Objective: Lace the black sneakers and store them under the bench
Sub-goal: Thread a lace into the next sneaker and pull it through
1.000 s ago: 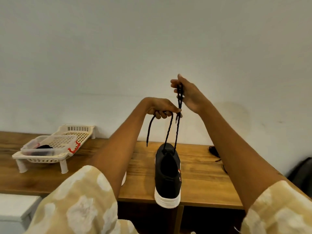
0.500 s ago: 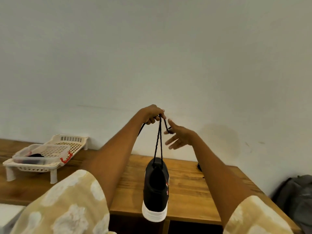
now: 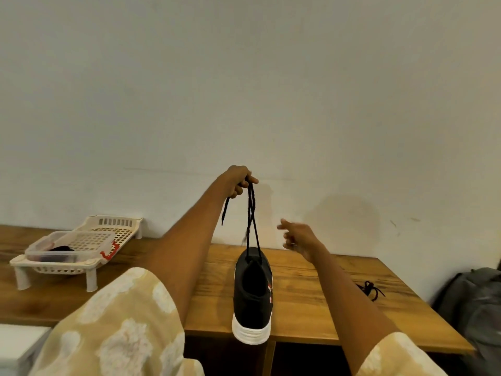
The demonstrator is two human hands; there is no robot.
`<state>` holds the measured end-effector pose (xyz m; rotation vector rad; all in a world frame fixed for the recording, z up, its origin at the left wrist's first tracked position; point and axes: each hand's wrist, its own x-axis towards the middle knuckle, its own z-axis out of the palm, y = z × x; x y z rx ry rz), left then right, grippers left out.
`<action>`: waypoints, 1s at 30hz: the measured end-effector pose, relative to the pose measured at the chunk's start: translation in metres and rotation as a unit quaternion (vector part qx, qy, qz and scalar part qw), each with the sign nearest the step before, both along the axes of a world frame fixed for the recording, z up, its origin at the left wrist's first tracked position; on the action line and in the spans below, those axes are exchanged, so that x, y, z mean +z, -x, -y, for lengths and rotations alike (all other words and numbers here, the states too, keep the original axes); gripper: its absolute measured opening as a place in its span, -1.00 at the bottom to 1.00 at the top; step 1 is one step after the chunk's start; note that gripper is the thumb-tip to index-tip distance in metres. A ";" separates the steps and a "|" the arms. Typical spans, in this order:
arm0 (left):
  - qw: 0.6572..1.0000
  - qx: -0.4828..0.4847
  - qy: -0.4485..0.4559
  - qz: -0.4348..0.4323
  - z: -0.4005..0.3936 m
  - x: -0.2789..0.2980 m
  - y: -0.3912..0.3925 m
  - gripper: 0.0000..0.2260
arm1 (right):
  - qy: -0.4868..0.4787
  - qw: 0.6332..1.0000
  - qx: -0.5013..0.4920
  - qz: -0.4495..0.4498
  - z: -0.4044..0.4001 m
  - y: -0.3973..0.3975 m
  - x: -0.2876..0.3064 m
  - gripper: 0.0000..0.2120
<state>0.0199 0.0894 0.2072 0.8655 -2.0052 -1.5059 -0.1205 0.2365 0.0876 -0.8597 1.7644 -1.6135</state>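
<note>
A black sneaker (image 3: 253, 291) with a white sole lies heel toward me on the wooden bench (image 3: 311, 299), its heel over the front edge. Its two black lace strands (image 3: 252, 213) run taut up to my left hand (image 3: 238, 180), which is shut on them high above the shoe; one loose end dangles left of the hand. My right hand (image 3: 296, 237) hovers to the right of the laces, fingers apart, holding nothing. A second black lace (image 3: 371, 289) lies loose on the bench by my right forearm.
A cream plastic rack (image 3: 89, 240) on legs stands on the bench at the left, holding a clear box with something dark inside. A grey bag (image 3: 477, 308) sits off the bench's right end. The wall rises close behind. Dark openings show under the bench.
My right hand let go of the laces and dropped down and to the right, open. My left hand now holds both strands alone. The view has shifted, showing the second lace.
</note>
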 end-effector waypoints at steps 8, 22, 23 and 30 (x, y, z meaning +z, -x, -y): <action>0.994 -0.031 -0.094 -0.051 0.000 -0.001 -0.008 -0.67 | -0.014 0.978 0.105 -0.180 0.043 -0.047 0.042 -0.62; 0.996 -0.028 0.023 0.077 0.003 0.012 -0.026 -0.80 | 0.123 0.987 0.074 -0.067 0.045 -0.053 0.061 -0.73; 0.993 -0.029 0.051 0.098 0.004 0.015 -0.029 -0.80 | 0.116 0.989 0.063 -0.068 0.044 -0.052 0.064 -0.74; 0.983 -0.056 0.147 0.099 -0.002 0.047 -0.031 -0.95 | -0.023 0.966 0.157 -0.206 0.041 -0.058 0.104 -0.83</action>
